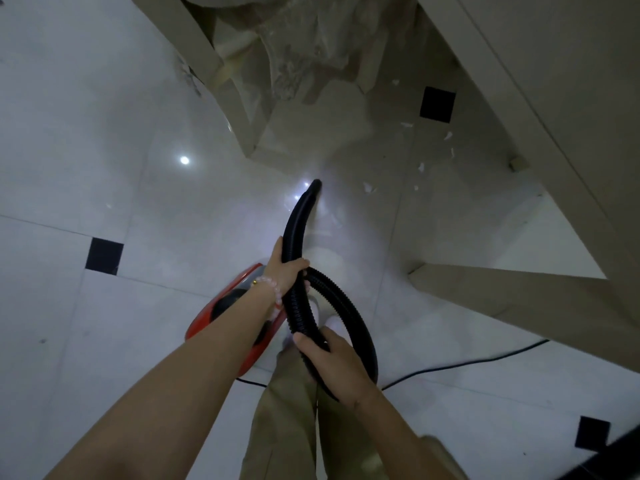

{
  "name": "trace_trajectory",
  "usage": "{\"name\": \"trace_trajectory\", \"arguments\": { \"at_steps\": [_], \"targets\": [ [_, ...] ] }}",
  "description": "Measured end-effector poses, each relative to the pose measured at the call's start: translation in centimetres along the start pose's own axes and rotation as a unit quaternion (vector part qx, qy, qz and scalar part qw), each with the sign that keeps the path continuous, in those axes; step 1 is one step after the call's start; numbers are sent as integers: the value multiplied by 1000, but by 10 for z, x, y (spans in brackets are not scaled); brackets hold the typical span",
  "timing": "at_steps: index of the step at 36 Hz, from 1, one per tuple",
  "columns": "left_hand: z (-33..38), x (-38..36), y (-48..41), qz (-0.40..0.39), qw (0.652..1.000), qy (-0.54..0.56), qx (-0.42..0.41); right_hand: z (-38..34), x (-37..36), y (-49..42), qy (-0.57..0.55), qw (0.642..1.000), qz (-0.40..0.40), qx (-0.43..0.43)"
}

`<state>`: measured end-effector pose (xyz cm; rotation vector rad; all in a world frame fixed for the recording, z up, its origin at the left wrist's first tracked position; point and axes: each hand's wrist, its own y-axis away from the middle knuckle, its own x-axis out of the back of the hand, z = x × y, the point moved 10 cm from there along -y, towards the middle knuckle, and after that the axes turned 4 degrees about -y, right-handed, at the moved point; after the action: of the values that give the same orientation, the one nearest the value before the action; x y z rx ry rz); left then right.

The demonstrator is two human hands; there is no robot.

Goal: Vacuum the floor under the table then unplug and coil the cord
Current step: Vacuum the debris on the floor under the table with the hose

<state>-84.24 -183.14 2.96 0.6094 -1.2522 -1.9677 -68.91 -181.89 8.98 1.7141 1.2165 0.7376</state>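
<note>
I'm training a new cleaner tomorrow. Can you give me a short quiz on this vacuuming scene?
1. True or false: the left hand and the right hand both hold the black hose.
2. Where do the white scraps lie from the nozzle tip?
A) to its right, by the table
B) to its left, on open floor
C) in the person's hands
3. Fill in: the vacuum body is ___ in colour.

Key: 1 true; 2 A; 3 red.
</note>
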Motion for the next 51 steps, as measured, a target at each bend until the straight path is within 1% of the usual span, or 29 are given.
{"name": "trace_trajectory", "arguments": {
  "at_steps": [3,6,10,17,24,28,34,40,51],
  "targets": [
    [-7,1,7,-13,998,-63,9,3,-6,5,-2,1000,-7,15],
    [-14,-1,12,-24,995,-95,16,7,-10,10,-3,1000,-12,18],
    [-20,-4,22,-28,991,-122,35,12,-11,19,-21,999,-18,21],
    [-16,-3,35,3,991,-137,8,16,-9,31,-27,999,-30,26],
    [-8,8,47,41,989,-142,-9,8,-11,38,-34,997,-57,35],
    [-2,16,52,68,991,-109,-22,4,-8,38,-23,998,-50,42],
    [7,21,59,70,994,-73,-50,-1,-8,34,-13,998,-46,43],
    [13,25,64,84,991,-70,-71,-2,-11,36,-28,997,-58,34],
    [7,37,64,88,995,-44,-12,-14,-16,35,-25,996,-76,45]
  ]
}}
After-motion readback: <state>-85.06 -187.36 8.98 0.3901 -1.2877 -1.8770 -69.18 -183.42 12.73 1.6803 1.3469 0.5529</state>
